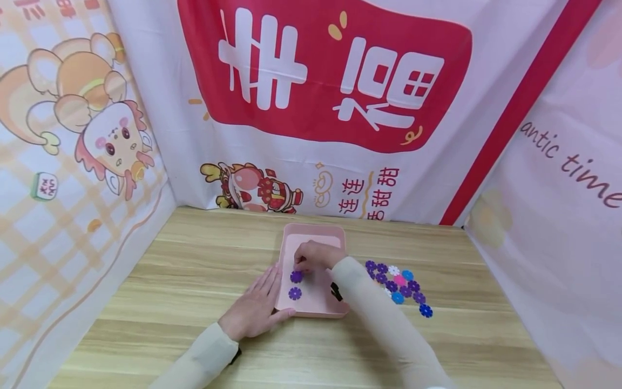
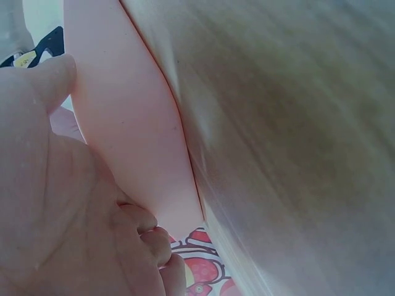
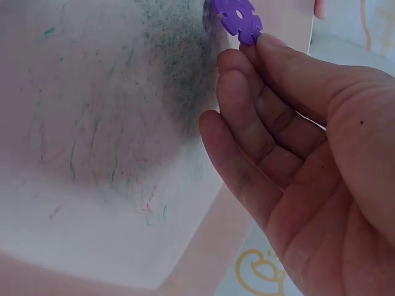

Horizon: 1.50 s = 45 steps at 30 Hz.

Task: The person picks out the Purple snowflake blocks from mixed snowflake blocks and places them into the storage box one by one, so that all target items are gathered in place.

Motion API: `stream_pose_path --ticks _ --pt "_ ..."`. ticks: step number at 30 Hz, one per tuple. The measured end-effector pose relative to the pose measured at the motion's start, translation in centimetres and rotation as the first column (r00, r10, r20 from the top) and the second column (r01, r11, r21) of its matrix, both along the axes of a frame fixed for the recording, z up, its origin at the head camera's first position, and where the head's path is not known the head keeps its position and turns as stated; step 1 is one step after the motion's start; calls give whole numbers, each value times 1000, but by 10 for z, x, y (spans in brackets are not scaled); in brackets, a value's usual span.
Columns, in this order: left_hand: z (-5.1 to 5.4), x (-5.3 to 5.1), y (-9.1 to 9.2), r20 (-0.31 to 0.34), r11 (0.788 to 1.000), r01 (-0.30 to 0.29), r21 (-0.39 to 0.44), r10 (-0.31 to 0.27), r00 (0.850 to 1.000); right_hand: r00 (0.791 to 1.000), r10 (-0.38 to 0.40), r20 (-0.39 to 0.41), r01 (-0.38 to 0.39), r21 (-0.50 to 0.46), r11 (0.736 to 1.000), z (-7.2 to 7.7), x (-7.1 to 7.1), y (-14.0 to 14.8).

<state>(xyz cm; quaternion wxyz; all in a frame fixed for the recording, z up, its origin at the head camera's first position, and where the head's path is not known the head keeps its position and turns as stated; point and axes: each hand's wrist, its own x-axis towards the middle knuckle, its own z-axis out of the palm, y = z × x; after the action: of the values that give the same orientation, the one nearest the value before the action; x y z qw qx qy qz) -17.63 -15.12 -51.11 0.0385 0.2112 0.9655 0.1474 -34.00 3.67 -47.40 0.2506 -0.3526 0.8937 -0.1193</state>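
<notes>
One purple disc (image 3: 248,23), probably light and stiff, is pinched by the right hand (image 3: 315,172), suitably at its rim.

Closed in on 3 sides by printed cloth. Hung at the back with a white sheet (image 1: 311,154), bearing a large red panel (image 1: 320,70) with 2 big white characters and, lower down, a cartoon figure (image 1: 259,188) near small red characters (image 1: 366,194). Crossed toward the right by a slanting red stripe (image 1: 520,108). Draped at left in orange checks (image 1: 39,227) with a cartoon animal (image 1: 92,102), at right in pale pink cloth (image 1: 559,232) with brown lettering (image 1: 573,162). Floored by a light wood-grain tabletop (image 1: 194,275). Softly lit.
</notes>
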Motion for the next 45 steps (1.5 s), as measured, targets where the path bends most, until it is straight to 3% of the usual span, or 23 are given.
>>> stream_pose_path --ticks 13,19,24,27,38,45 --pt "0 1 -1 6 1000 -2 -14 2 1000 998 -57 -19 58 48 997 -3 3 -1" --pt "2 1 0 12 1000 -5 -9 6 1000 998 -57 -32 56 -7 998 8 3 6" --pt "1 1 -1 24 1000 -17 -10 17 1000 996 0 -92 -5 -49 999 23 1 18" --pt "1 1 -2 31 1000 -21 -5 21 999 988 27 -150 -34 -38 999 33 -1 30" --pt "0 0 -2 24 1000 -9 -13 9 1000 991 -47 -125 41 -46 998 66 0 96" --pt "2 0 -1 21 1000 4 -13 -4 1000 989 -88 -121 85 -31 996 74 7 151"
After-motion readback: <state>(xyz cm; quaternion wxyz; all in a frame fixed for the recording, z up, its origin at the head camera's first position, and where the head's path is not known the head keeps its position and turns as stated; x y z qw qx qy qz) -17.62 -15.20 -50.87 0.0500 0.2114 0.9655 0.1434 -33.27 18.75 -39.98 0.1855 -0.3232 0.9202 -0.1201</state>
